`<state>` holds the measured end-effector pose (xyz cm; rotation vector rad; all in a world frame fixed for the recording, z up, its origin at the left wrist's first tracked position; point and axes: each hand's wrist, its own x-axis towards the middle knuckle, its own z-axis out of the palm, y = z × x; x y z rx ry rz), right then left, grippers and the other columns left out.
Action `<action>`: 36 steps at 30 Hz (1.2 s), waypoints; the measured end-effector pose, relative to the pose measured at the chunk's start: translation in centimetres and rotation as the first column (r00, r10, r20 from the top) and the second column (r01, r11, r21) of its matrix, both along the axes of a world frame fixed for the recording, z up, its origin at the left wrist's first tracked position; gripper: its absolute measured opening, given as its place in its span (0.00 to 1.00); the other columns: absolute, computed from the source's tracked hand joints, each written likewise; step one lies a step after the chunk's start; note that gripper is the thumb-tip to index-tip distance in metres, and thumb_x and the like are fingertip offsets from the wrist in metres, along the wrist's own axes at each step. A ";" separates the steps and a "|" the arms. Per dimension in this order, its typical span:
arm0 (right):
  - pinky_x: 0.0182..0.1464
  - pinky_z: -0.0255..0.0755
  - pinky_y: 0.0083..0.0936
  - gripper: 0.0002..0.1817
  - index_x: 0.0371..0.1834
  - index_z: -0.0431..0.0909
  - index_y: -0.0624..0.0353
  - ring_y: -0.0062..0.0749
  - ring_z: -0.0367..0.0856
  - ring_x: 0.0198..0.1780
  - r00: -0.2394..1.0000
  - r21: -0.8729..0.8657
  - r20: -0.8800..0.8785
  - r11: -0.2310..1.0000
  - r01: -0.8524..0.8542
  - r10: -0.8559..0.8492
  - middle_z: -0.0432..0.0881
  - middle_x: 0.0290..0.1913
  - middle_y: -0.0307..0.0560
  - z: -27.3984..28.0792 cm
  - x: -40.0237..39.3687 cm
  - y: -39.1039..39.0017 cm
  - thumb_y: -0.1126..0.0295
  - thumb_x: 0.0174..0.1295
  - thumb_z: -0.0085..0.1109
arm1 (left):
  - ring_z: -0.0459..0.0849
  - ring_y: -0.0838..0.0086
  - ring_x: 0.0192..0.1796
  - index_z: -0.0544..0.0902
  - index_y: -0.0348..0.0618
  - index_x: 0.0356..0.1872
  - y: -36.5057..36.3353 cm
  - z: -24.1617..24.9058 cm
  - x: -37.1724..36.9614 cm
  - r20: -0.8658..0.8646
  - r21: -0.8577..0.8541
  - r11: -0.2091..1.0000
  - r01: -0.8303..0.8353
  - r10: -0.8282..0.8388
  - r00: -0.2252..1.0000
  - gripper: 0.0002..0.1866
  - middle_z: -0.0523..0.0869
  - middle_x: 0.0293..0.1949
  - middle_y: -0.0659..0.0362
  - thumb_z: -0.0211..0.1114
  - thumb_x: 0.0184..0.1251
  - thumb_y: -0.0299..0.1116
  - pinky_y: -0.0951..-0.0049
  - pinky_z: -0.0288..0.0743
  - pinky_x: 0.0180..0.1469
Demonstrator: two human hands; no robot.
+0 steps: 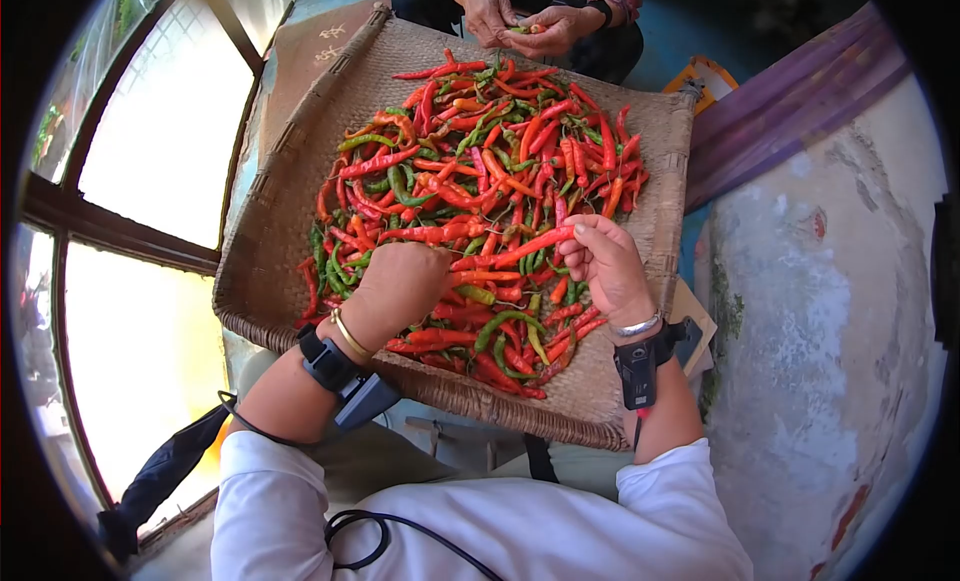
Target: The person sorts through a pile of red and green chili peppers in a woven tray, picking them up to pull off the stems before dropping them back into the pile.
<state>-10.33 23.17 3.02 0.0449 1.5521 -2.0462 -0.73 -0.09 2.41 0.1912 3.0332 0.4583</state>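
A long red chili pepper (pixel 525 250) stretches between my two hands, above a heap of peppers. My right hand (pixel 608 261) pinches its right end between thumb and forefinger. My left hand (pixel 405 281) is closed at the pepper's other end, its back turned up and its fingertips mostly hidden. Beneath both hands lies the heap of chili peppers (pixel 480 171), mostly red with some green and orange ones. The heap fills much of a shallow woven basket (pixel 655 131). Several peppers, including a curved green one (pixel 493 328), lie just below my hands.
Across the basket, another person's hands (pixel 525 23) hold a small pepper piece. A window (pixel 155 121) with dark frames stands to the left. On the right are a worn pale wall (pixel 820 271) and a purple cloth (pixel 790 111). An orange-rimmed container (pixel 705 79) sits behind the basket.
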 end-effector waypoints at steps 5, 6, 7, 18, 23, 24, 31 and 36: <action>0.38 0.72 0.20 0.25 0.61 0.59 0.63 0.25 0.77 0.41 0.941 -0.390 -0.041 0.872 0.296 -0.337 0.76 0.45 0.48 1.5 -0.9 -1.3 0.67 0.62 0.50 | 0.80 0.61 0.31 0.79 0.43 0.30 0.4 -1.0 0.0 -0.055 0.066 0.996 0.053 -0.050 0.997 0.11 0.79 0.27 0.56 0.63 0.50 0.39 0.63 0.74 0.31; 0.41 0.71 0.21 0.31 0.66 0.49 0.61 0.26 0.75 0.47 0.958 -0.401 -0.052 0.884 0.239 -0.283 0.72 0.51 0.49 0.8 -1.1 -0.8 0.66 0.63 0.50 | 0.80 0.61 0.32 0.79 0.43 0.33 0.6 -0.9 0.0 -0.018 0.060 0.996 0.062 -0.061 0.998 0.13 0.78 0.30 0.56 0.64 0.49 0.39 0.64 0.74 0.33; 0.41 0.71 0.21 0.31 0.66 0.49 0.61 0.26 0.75 0.47 0.958 -0.401 -0.051 0.884 0.240 -0.283 0.72 0.51 0.49 0.1 -1.0 -0.6 0.66 0.63 0.50 | 0.80 0.61 0.34 0.79 0.43 0.35 0.7 -0.9 0.0 0.020 0.055 0.996 0.071 -0.072 0.997 0.14 0.78 0.33 0.56 0.65 0.48 0.39 0.64 0.75 0.35; 0.40 0.71 0.21 0.13 0.41 0.76 0.62 0.29 0.78 0.35 0.611 0.608 -0.567 0.781 -0.142 0.553 0.78 0.36 0.45 -1.5 3.8 -3.5 0.74 0.52 0.58 | 0.81 0.60 0.29 0.78 0.41 0.28 1.7 -0.2 -0.2 0.035 0.069 0.994 0.089 -0.092 0.995 0.10 0.79 0.25 0.54 0.64 0.48 0.36 0.62 0.74 0.31; 0.38 0.72 0.22 0.10 0.38 0.76 0.64 0.27 0.78 0.33 0.596 0.509 -0.605 0.832 -0.220 0.528 0.79 0.31 0.44 -1.6 4.3 -3.5 0.74 0.53 0.57 | 0.81 0.58 0.26 0.79 0.41 0.27 1.6 1.1 -0.4 0.064 0.400 0.910 0.110 -0.147 0.987 0.10 0.81 0.21 0.51 0.65 0.48 0.37 0.63 0.74 0.29; 0.36 0.71 0.19 0.09 0.38 0.76 0.64 0.22 0.77 0.32 0.694 0.475 -0.498 0.833 -0.283 0.520 0.79 0.31 0.42 -1.5 4.3 -3.4 0.74 0.55 0.56 | 0.81 0.61 0.25 0.80 0.39 0.25 1.7 1.6 -0.4 0.117 0.440 0.895 0.073 -0.138 0.983 0.10 0.81 0.21 0.52 0.65 0.49 0.36 0.67 0.73 0.28; 0.31 0.70 0.16 0.07 0.39 0.77 0.63 0.16 0.75 0.29 0.878 0.335 -0.389 0.931 -0.145 0.277 0.78 0.29 0.38 -1.5 4.3 -3.6 0.74 0.58 0.54 | 0.77 0.78 0.21 0.77 0.39 0.43 1.5 0.5 -0.5 0.368 0.724 0.653 -0.223 -0.092 0.925 0.11 0.79 0.20 0.59 0.60 0.59 0.30 0.76 0.69 0.23; 0.36 0.73 0.25 0.22 0.49 0.73 0.52 0.37 0.78 0.35 0.434 0.505 -0.776 0.863 -0.010 0.458 0.75 0.35 0.45 0.1 4.5 -3.5 0.77 0.47 0.59 | 0.74 0.85 0.19 0.66 0.43 0.58 1.5 1.2 -0.8 0.425 0.873 0.256 -0.415 0.016 0.905 0.21 0.77 0.22 0.65 0.54 0.64 0.28 0.84 0.68 0.21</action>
